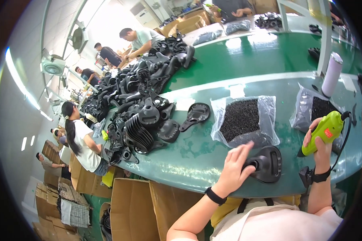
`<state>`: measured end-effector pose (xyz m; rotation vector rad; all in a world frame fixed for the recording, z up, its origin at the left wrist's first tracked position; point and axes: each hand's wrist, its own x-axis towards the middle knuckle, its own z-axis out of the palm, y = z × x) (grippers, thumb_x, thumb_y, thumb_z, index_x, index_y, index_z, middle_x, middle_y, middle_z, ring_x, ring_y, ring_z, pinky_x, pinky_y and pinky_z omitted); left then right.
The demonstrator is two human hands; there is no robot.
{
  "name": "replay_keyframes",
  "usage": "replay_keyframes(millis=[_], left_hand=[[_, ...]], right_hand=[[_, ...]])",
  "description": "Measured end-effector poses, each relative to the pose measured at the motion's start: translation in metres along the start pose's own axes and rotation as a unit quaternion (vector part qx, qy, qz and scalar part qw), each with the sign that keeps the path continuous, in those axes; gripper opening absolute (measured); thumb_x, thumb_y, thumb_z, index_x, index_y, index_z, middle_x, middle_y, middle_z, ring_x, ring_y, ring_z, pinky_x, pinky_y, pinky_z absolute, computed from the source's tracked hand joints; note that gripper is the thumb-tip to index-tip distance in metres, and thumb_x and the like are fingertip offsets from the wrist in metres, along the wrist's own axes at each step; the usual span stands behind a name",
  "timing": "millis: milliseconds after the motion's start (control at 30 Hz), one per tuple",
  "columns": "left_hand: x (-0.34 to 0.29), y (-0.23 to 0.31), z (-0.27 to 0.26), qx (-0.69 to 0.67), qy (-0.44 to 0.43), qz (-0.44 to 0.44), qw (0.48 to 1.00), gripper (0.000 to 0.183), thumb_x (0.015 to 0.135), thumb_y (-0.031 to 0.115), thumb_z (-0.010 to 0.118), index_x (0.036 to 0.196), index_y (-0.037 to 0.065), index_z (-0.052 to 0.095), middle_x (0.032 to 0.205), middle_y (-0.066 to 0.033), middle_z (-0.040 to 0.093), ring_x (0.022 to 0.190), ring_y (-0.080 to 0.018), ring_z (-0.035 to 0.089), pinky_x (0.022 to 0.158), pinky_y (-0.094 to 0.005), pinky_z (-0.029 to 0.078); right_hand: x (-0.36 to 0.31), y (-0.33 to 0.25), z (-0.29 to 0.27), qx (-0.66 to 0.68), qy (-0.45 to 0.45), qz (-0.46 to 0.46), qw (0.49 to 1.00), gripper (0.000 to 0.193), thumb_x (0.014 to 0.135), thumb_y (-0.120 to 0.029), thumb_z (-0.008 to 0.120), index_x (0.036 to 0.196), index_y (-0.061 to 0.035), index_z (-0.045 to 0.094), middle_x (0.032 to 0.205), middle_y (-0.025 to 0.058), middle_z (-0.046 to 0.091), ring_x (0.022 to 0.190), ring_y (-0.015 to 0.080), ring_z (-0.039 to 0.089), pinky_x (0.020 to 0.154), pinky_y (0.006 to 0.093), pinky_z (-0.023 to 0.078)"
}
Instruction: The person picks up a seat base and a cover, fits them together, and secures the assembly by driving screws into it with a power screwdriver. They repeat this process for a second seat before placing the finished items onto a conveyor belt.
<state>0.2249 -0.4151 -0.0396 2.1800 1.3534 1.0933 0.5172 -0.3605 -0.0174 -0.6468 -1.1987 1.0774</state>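
Observation:
A black moulded plastic part [274,164] with a slotted, rounded plate lies on the green table [189,168] close to my body. My left hand [234,170] is at its left side, fingers stretched out and the thumb at its edge; I cannot tell if the thumb touches it. My right hand [321,150] is wrapped round a lime-green corded power tool [326,130], held above the table to the right of the part. The tool's dark tip points down and left. Beyond my left hand lies an opened clear plastic bag [265,138] of small black pieces [240,118].
A large heap of black plastic parts [149,116] covers the table's left side, with a single part [197,114] beside it. At right are a second bag [303,106], a pale cylinder [332,74] and a white post [325,44]. Cardboard boxes [132,205] stand below; several people work further off.

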Motion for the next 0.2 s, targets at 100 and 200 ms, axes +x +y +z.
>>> replay_keyframes(millis=[100, 200], left_hand=[[-0.002, -0.007, 0.002, -0.004, -0.047, 0.017, 0.999, 0.044, 0.082, 0.021, 0.074, 0.122, 0.009, 0.062, 0.115, -0.0115, 0.061, 0.108, -0.0332, 0.055, 0.096, -0.0416, 0.045], [-0.008, -0.010, 0.001, -0.044, -0.081, -0.039, 0.995, 0.046, 0.083, 0.021, 0.074, 0.125, 0.009, 0.060, 0.118, -0.0138, 0.060, 0.114, -0.0313, 0.055, 0.098, -0.0396, 0.045]], right_hand=[[0.009, -0.002, -0.001, 0.013, 0.041, 0.059, 0.997, 0.046, 0.083, -0.032, 0.071, 0.109, -0.0015, 0.048, 0.072, 0.0073, 0.055, 0.059, 0.0158, 0.057, 0.056, 0.0281, 0.048], [0.020, 0.001, -0.009, 0.013, -0.004, 0.107, 0.994, 0.054, 0.082, -0.040, 0.073, 0.111, -0.0039, 0.045, 0.074, 0.0069, 0.054, 0.055, 0.0155, 0.056, 0.052, 0.0267, 0.048]])
